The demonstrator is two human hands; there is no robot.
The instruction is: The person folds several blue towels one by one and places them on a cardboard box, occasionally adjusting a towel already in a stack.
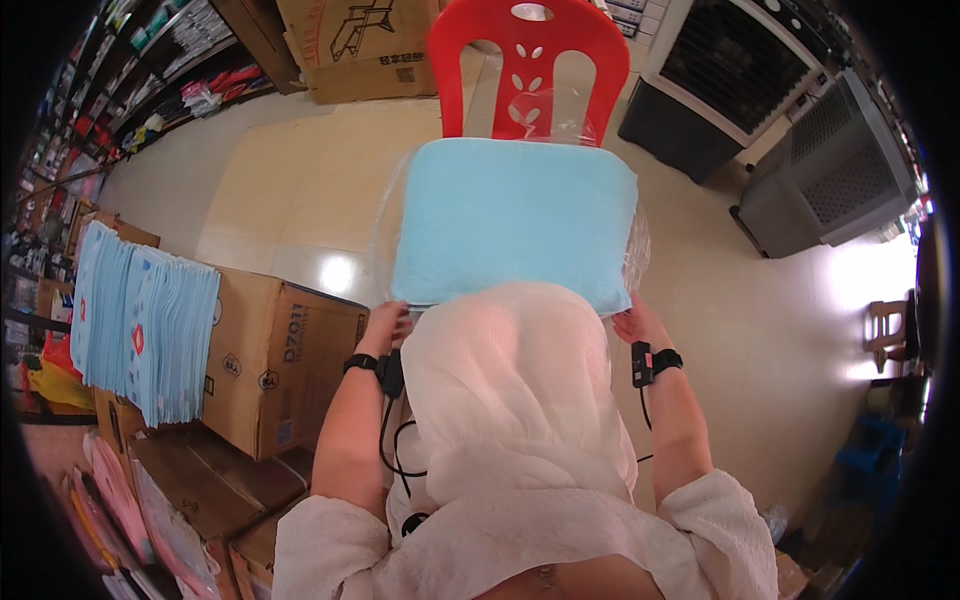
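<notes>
A light blue pillow (515,220) lies flat on the seat of a red plastic chair (447,60). A clear plastic bag (640,245) surrounds it, its loose film showing at the left and right sides. My left hand (388,325) is at the pillow's near left corner, its fingers curled in at the bag's edge and slightly blurred. At the near right corner, my right hand (642,322) has its fingers closed on the bag's edge. My white clothing covers the middle of the pillow's near edge. Both wrists wear black straps with small devices.
On the left, a stack of flat light blue packages (150,330) rests on a cardboard box (270,350). More cartons stand below it and behind the chair. Two grey air coolers (735,70) are at the far right. Loaded shelves line the left side.
</notes>
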